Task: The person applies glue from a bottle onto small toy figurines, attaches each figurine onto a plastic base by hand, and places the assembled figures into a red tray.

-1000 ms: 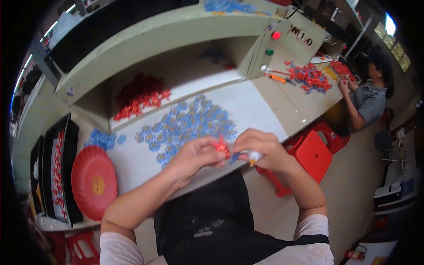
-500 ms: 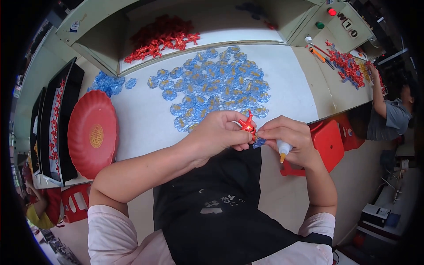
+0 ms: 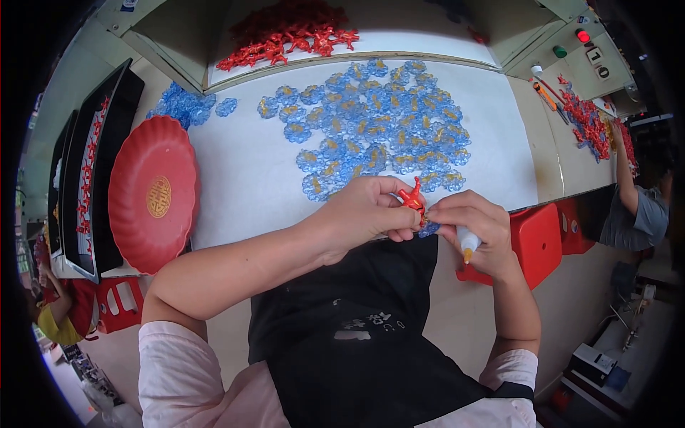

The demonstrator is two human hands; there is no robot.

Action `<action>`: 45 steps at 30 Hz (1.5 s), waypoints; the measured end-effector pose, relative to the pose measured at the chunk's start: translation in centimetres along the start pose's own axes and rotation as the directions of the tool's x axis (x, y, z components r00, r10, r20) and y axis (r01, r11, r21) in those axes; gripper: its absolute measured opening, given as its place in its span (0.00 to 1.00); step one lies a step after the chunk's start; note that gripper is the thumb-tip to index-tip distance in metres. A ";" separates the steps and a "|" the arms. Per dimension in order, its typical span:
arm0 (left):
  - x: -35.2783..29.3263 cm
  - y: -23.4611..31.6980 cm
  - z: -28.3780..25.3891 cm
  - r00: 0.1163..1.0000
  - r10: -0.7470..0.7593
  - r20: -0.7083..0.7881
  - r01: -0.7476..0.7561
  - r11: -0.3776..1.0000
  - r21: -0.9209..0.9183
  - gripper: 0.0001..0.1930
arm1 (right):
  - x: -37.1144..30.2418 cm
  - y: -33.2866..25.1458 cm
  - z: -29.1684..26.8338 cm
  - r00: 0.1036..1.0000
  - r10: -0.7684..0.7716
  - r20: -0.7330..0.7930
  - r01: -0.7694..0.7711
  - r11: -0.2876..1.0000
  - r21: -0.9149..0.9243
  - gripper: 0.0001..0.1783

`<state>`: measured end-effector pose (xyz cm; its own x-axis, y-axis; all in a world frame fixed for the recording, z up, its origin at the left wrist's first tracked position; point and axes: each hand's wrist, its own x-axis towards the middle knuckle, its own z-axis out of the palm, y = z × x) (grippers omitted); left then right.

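Between the thumb and fingers of my left hand (image 3: 374,214) is a small red plastic figurine (image 3: 412,194), its limbs pointing up. My right hand (image 3: 477,227) pinches a small blue piece (image 3: 428,229) against the figurine's lower end; the fingertips partly hide where they meet. Tucked in the same right hand is a white glue bottle (image 3: 467,241) with an amber tip pointing down. Just beyond both hands, many translucent blue flower-shaped pieces (image 3: 389,121) with yellowish middles lie spread over the white sheet (image 3: 235,164).
On the left stand a red scalloped plate (image 3: 143,221) and a black tray (image 3: 121,107) with red figurines. More red figurines (image 3: 300,43) are heaped inside the cabinet. Loose blue pieces (image 3: 182,105) lie beside it. A red stool (image 3: 539,246) and another person (image 3: 635,214) are at right.
The view has shifted, so the table contents appear farther right and slightly higher. Both hands keep their hold on the figurine, blue piece and bottle, with little change between them.
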<state>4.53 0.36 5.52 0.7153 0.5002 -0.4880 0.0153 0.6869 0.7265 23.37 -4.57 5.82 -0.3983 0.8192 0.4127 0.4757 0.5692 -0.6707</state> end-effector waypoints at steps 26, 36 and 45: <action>-25.3 3.3 -23.3 0.456 0.750 -0.479 0.378 0.324 0.867 0.19 | 2.6 -5.1 5.4 0.933 0.190 -0.306 -0.178 0.982 0.067 0.14; -0.7 15.2 -12.4 0.539 0.739 0.404 0.104 -0.535 0.839 0.15 | -0.5 -3.6 2.6 0.763 0.394 -0.512 -0.316 0.919 0.236 0.18; 2.7 16.8 -12.5 0.629 0.683 0.371 0.151 -0.576 0.804 0.12 | -3.1 -0.3 0.1 0.827 0.325 -0.459 -0.100 0.888 0.448 0.26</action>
<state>-2.00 19.81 10.34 0.7201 0.5880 0.3683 0.6602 -0.7439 -0.1032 24.44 -7.27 4.67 0.1854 0.8946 0.4066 0.1109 0.3920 -0.9132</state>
